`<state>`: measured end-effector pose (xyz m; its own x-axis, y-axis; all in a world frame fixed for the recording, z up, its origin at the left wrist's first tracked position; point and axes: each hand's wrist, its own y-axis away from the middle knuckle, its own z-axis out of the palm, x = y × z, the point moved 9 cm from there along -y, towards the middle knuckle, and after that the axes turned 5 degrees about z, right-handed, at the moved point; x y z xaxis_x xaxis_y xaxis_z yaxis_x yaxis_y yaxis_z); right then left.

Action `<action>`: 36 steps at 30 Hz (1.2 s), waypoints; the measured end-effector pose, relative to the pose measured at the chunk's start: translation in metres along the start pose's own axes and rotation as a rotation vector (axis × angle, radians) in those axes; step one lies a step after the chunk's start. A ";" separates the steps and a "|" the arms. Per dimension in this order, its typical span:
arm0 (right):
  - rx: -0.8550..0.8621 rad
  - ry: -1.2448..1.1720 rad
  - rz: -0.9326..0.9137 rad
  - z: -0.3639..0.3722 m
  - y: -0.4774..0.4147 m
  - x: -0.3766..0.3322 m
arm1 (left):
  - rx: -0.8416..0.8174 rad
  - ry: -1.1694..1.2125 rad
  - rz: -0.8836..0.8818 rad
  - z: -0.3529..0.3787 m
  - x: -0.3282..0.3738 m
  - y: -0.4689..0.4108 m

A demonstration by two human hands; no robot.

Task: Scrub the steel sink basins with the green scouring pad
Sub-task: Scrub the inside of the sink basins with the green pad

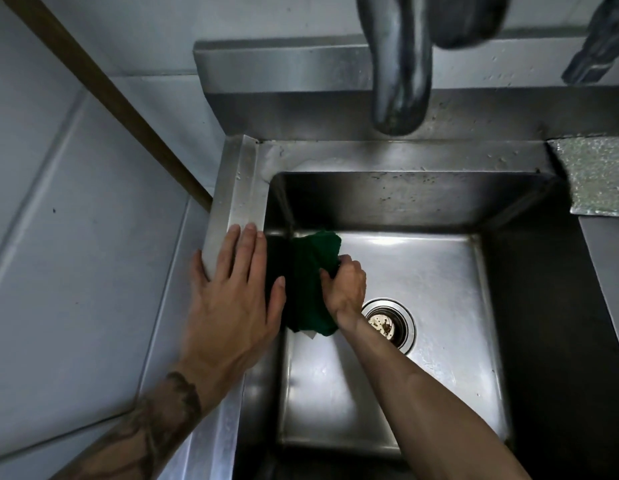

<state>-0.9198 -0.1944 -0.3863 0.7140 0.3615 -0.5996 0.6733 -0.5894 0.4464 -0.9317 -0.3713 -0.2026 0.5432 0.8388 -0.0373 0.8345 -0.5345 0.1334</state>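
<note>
Below the tap, one steel basin showed; no second could be seen. On its left rim the left hand lay flat, fingers straight, grasping nothing. The right hand, nearer the work, gripped the single green pad, which was pressed against the left wall, its long axis along that wall, left of the one drain.

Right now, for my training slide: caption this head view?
Right hand holds green scouring pad against the basin wall; left hand rests flat on the rim.
</note>
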 end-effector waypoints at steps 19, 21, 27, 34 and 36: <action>-0.261 -0.922 0.025 -0.017 0.025 -0.097 | 0.103 0.077 0.016 0.013 -0.009 -0.004; -0.283 -0.844 0.058 -0.009 0.026 -0.103 | 0.111 0.099 0.012 0.014 -0.012 -0.004; -0.421 -0.781 -0.033 0.009 0.051 -0.099 | 0.126 0.192 0.009 0.017 -0.018 -0.006; -0.392 -0.666 -0.090 0.001 0.042 -0.121 | 0.070 0.150 0.016 0.024 -0.019 -0.007; -0.375 -0.581 -0.151 -0.001 0.038 -0.122 | 0.073 0.152 0.023 0.023 -0.017 -0.007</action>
<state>-0.9816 -0.2602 -0.2956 0.4599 -0.0861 -0.8838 0.8522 -0.2368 0.4666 -0.9445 -0.3838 -0.2254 0.5466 0.8294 0.1158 0.8296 -0.5551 0.0598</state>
